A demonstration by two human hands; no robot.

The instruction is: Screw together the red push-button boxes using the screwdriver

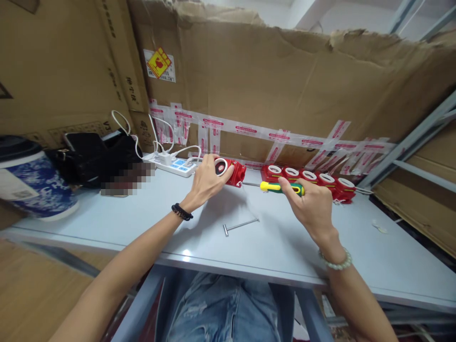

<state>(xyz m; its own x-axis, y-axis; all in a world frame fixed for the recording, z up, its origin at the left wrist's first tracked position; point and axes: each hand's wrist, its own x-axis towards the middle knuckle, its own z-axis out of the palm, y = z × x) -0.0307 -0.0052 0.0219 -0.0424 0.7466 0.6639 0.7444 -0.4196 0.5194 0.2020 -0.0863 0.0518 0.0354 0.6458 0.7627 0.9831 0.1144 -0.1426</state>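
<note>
My left hand (208, 176) grips a red housing with a white ring (238, 174), raised a little over the table. In my right hand (313, 205) is a screwdriver (267, 186) with a yellow and green handle. Its shaft points left, and the tip is at the right end of the housing; whether it sits in a screw I cannot tell. Behind my right hand, several similar red housings with white rings (309, 176) stand in a row, partly hidden by it. A metal T-shaped tool (241, 226) lies on the table between my hands.
A white power strip (171, 166) with plugs and cables lies behind my left hand. At the far left of the white table (199, 237) are a blue-and-white cup (39, 185), a black bag and a phone (85, 144). Cardboard (249, 76) walls the back; a metal rack (413, 137) rises right.
</note>
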